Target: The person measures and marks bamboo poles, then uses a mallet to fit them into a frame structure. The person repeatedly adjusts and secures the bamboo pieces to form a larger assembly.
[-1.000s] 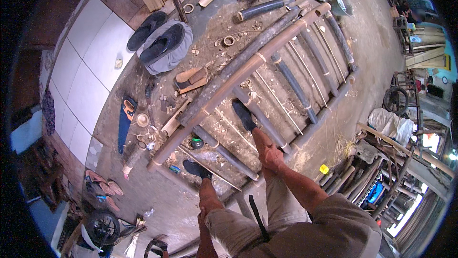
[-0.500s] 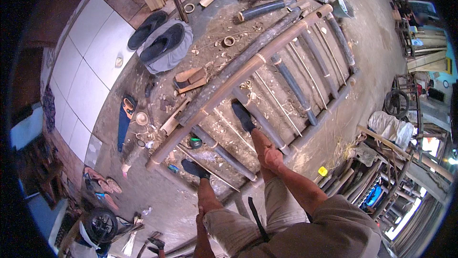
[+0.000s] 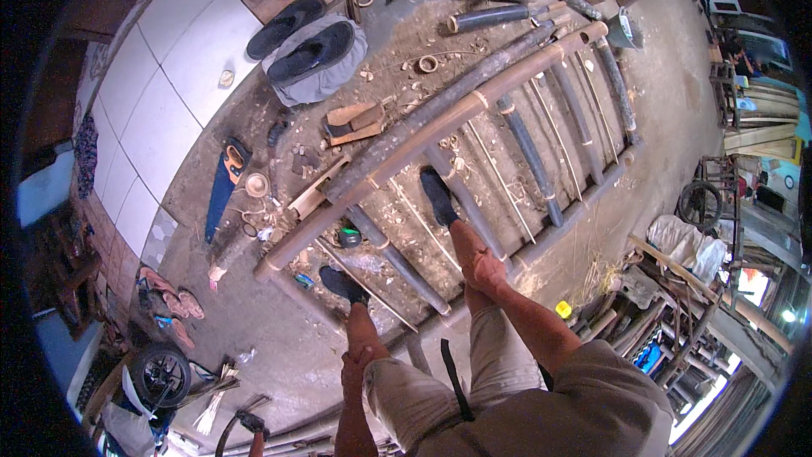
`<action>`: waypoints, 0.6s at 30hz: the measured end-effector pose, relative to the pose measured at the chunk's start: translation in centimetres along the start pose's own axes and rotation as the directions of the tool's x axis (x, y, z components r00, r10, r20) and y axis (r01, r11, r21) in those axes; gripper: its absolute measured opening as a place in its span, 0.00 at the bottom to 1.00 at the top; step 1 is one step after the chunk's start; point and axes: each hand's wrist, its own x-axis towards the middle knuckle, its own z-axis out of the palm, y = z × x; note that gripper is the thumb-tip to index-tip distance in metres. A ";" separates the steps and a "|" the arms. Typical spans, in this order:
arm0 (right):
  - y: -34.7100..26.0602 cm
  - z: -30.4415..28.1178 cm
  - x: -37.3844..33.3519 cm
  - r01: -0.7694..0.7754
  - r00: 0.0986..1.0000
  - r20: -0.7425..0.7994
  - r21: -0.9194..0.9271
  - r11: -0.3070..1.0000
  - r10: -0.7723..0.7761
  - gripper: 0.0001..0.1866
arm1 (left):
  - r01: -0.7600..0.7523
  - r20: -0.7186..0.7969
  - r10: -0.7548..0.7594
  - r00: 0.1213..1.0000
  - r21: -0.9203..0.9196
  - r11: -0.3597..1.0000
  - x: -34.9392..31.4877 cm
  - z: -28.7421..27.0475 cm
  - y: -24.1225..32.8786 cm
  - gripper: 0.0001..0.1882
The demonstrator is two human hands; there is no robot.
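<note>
My left hand (image 3: 358,357) rests on my left leg near the knee, and my right hand (image 3: 486,271) lies over my right knee. Neither holds an object; both look open, with the fingers partly hidden against the legs. Below them a ladder-like bamboo frame (image 3: 423,143) lies on the floor, with dark crosspieces (image 3: 529,158) and thin pale sticks (image 3: 425,220) between its two long rails. My dark-covered feet (image 3: 437,195) stand among the crosspieces. A round green-and-black tape measure (image 3: 348,238) sits by the near-left crosspiece.
Left of the frame lie an orange-handled saw (image 3: 223,189), a split bamboo piece (image 3: 355,121) and slippers (image 3: 314,53) on a grey cloth. Bamboo tubes (image 3: 491,17) are piled at the back. Another person's limb (image 3: 257,440) enters at lower left. Stacked poles (image 3: 630,313) stand right.
The view has shifted slightly, so the frame and floor things sit a little differently in it. My hands stay on my legs.
</note>
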 end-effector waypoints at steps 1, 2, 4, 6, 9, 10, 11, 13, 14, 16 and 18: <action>-0.1 0.0 0.2 0.013 1.000 0.020 -0.025 1.000 -0.013 0.19 | 0.055 0.033 -0.058 0.998 0.091 0.994 -0.4 -0.9 1.0 0.63; -0.1 0.1 0.3 0.025 0.999 0.040 -0.048 0.999 -0.023 0.19 | 0.072 0.059 -0.086 0.995 0.210 0.975 0.1 -1.2 1.1 0.62; -0.6 -0.9 0.1 0.054 0.996 0.081 -0.089 0.995 -0.047 0.19 | 0.097 0.092 -0.152 0.984 0.440 0.893 1.4 -1.8 0.5 0.61; -0.9 -2.1 -0.2 0.074 0.991 0.118 -0.116 0.991 -0.060 0.20 | 0.046 0.096 -0.115 0.989 0.538 0.842 1.9 -1.8 0.3 0.60; -3.2 -7.2 -2.4 0.095 0.995 -0.037 0.163 0.982 -0.091 0.24 | -0.003 0.028 -0.021 0.999 0.654 0.757 1.0 -2.1 0.5 0.37; -3.6 -8.4 -2.8 0.103 0.993 -0.080 0.252 0.962 -0.085 0.24 | -0.020 0.005 0.023 1.000 0.690 0.724 0.6 -2.1 1.0 0.27; -3.3 -8.7 -2.9 0.096 0.992 -0.105 0.335 0.937 -0.064 0.22 | 0.027 -0.011 -0.027 1.000 0.704 0.710 0.1 -2.2 2.1 0.24; -2.1 -9.5 -3.3 0.065 0.989 -0.146 0.555 0.829 0.020 0.25 | -0.230 0.157 0.169 0.973 0.714 0.661 1.7 -3.6 1.3 0.22; -2.0 -10.0 -3.1 0.079 0.984 -0.174 0.648 0.758 0.047 0.27 | -0.347 0.232 0.260 0.937 0.698 0.627 2.4 -3.8 0.4 0.21; -1.2 -6.4 -0.1 0.313 0.899 -0.435 0.581 0.751 -0.038 0.25 | -0.400 -0.053 0.453 0.890 0.389 0.830 0.7 -4.0 3.2 0.22; -1.0 -6.2 2.5 0.433 0.803 -0.595 0.557 0.708 -0.023 0.23 | -0.329 -0.202 0.339 0.919 0.080 0.941 -2.0 -4.1 8.9 0.25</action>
